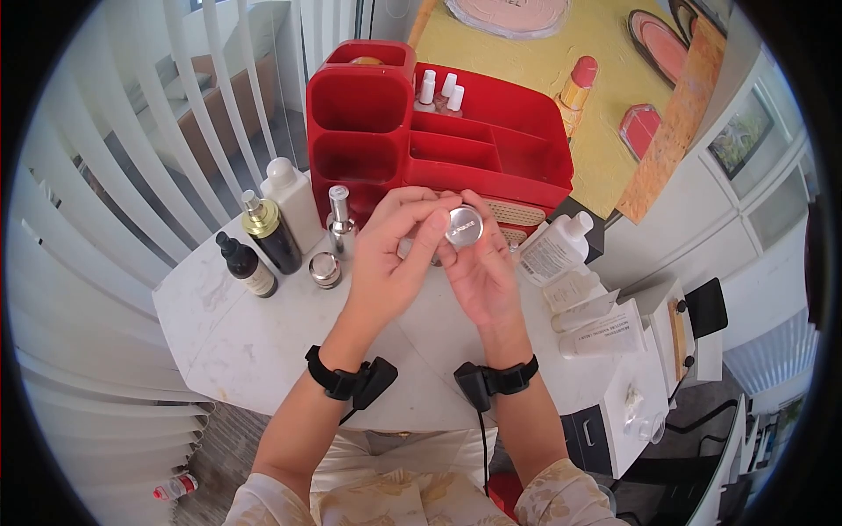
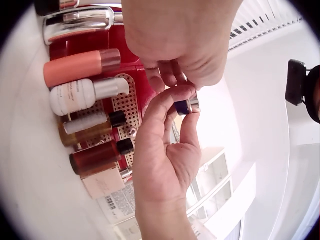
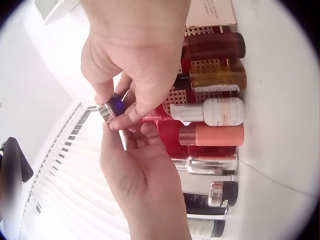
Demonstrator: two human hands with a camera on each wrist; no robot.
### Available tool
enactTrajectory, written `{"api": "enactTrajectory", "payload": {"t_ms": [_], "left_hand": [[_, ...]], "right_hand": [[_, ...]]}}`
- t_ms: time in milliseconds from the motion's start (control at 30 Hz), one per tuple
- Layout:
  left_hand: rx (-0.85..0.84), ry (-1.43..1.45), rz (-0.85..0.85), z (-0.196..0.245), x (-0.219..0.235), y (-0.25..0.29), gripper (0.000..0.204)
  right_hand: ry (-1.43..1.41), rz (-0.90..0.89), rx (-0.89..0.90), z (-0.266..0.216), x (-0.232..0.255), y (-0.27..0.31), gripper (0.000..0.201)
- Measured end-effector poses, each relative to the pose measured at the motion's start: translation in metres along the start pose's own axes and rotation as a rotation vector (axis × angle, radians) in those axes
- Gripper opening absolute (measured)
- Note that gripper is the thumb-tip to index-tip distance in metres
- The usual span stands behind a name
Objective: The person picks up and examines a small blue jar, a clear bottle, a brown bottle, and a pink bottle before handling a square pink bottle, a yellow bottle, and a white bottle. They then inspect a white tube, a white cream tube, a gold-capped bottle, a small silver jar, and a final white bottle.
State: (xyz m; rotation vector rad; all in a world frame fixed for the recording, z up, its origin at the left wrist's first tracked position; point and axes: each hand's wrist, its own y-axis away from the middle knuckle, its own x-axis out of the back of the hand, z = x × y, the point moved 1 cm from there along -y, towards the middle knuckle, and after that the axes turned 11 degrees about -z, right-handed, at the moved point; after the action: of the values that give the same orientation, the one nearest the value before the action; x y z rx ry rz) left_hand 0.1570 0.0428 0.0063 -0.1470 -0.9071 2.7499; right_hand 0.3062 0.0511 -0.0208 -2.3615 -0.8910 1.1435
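Note:
Both hands meet at a small cream jar (image 1: 465, 226) with a shiny silver lid, raised over the table before the red organizer. Its body (image 2: 182, 107) shows dark blue in the wrist views. My right hand (image 1: 482, 282) pinches the jar between thumb and fingertips, the palm turned up. At the jar's left edge, the thumb and forefinger of my left hand (image 1: 392, 250) pinch it; its other fingers (image 2: 166, 72) are loosely bent below. To the left on the table stands a second small silver-lidded jar (image 1: 325, 271), near a silver pump bottle (image 1: 341, 235).
Behind the hands stands the red organizer (image 1: 491, 188), with several white-capped small bottles (image 1: 428, 88) in it. Dark and white bottles (image 1: 279, 232) line the left. A white bottle (image 1: 554, 249) and squeeze tubes (image 1: 603, 331) are at the right on the marble table (image 1: 210, 307).

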Motion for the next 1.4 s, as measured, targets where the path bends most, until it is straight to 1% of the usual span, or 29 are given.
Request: {"api": "enactTrajectory", "payload": {"t_ms": [67, 167, 267, 367, 400, 467, 567, 600, 700, 800, 833, 900, 933, 1033, 1133, 1167, 1267, 1400], "left_hand": [[-0.049, -0.077, -0.031, 0.003, -0.002, 0.001, 0.026], [-0.167, -0.188, -0.041, 0.004, -0.003, -0.002, 0.031], [-0.091, -0.271, -0.082, 0.013, -0.002, 0.002, 0.041], [-0.152, -0.388, -0.065, 0.012, -0.002, 0.001, 0.050], [-0.166, -0.391, -0.049, 0.012, 0.003, 0.003, 0.050], [-0.218, -0.342, -0.039, 0.000, -0.001, 0.001, 0.052], [-0.209, -0.345, -0.018, -0.011, 0.001, 0.003, 0.049], [-0.211, -0.348, -0.013, -0.006, 0.000, 0.000, 0.048], [-0.092, -0.507, -0.026, 0.019, 0.004, 0.006, 0.045], [-0.027, -0.468, -0.034, 0.033, 0.015, 0.023, 0.043], [-0.034, -0.489, -0.051, 0.038, 0.022, 0.030, 0.042], [0.034, -0.538, -0.002, 0.044, 0.035, 0.050, 0.041], [0.069, -0.561, 0.021, 0.047, 0.041, 0.061, 0.041], [0.269, -0.541, 0.127, 0.056, 0.059, 0.091, 0.035], [0.397, -0.693, 0.119, 0.053, 0.081, 0.113, 0.027], [0.364, -0.745, 0.107, 0.048, 0.088, 0.118, 0.020], [0.402, -0.846, 0.092, 0.046, 0.096, 0.121, 0.018], [0.462, -0.860, 0.054, 0.036, 0.101, 0.121, 0.018]], "right_hand": [[-0.031, 0.016, 0.025, -0.002, 0.001, 0.000, 0.050], [-0.033, 0.058, 0.028, -0.003, -0.003, -0.002, 0.051], [-0.046, -0.012, 0.027, -0.004, -0.003, -0.001, 0.048], [0.055, -0.007, 0.007, -0.005, -0.003, 0.001, 0.045], [0.028, -0.020, 0.006, 0.002, -0.004, -0.001, 0.045], [0.032, -0.025, 0.015, -0.004, -0.001, -0.001, 0.044], [0.054, -0.009, -0.012, -0.008, -0.006, -0.002, 0.045], [0.077, -0.006, -0.022, -0.009, -0.007, -0.003, 0.046], [0.180, 0.022, -0.075, -0.010, -0.008, -0.003, 0.047], [0.243, 0.015, -0.087, -0.012, -0.019, -0.006, 0.048], [0.263, -0.007, -0.096, -0.012, -0.018, -0.006, 0.048], [0.304, -0.046, -0.113, -0.011, -0.014, -0.005, 0.047], [0.326, -0.031, -0.115, -0.010, -0.015, -0.005, 0.047], [0.372, 0.000, -0.126, -0.009, -0.020, -0.004, 0.045], [0.378, -0.010, -0.137, -0.009, -0.022, -0.005, 0.044], [0.375, -0.017, -0.139, -0.008, -0.022, -0.005, 0.044], [0.370, -0.022, -0.147, -0.007, -0.022, -0.005, 0.043], [0.376, -0.021, -0.151, -0.005, -0.016, -0.004, 0.043]]}}
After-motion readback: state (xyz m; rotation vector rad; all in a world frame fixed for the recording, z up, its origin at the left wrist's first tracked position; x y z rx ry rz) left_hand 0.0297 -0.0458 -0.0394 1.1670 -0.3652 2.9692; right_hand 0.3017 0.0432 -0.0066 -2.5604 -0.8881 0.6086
